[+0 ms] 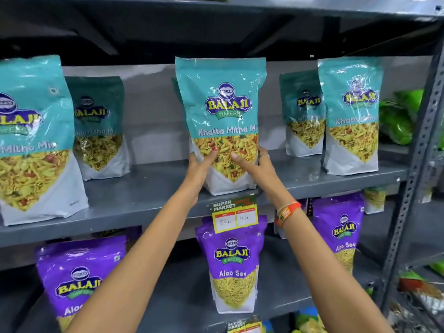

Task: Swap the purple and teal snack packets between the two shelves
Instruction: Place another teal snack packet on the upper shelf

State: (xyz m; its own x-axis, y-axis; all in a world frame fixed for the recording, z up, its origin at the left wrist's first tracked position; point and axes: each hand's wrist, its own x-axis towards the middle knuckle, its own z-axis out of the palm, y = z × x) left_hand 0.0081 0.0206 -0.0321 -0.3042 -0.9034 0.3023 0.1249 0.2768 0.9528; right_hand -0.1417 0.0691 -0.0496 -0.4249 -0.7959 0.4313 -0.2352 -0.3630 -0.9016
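A teal Khatta Mitha Mix packet [222,109] stands upright at the middle of the upper grey shelf [144,200]. My left hand [201,164] grips its lower left side and my right hand [252,164] grips its lower right side. Other teal packets stand on the same shelf: one at far left [31,140], one behind it [98,126], and two at the right [304,114] [352,114]. On the lower shelf [283,287] stand purple Aloo Sev packets at left [72,280], centre [234,265] and right [341,231].
A yellow price tag [235,215] hangs from the upper shelf's front edge. A perforated metal upright [418,150] frames the rack at the right. Green packets [398,118] lie on the neighbouring rack beyond it. More goods sit lower right [418,292].
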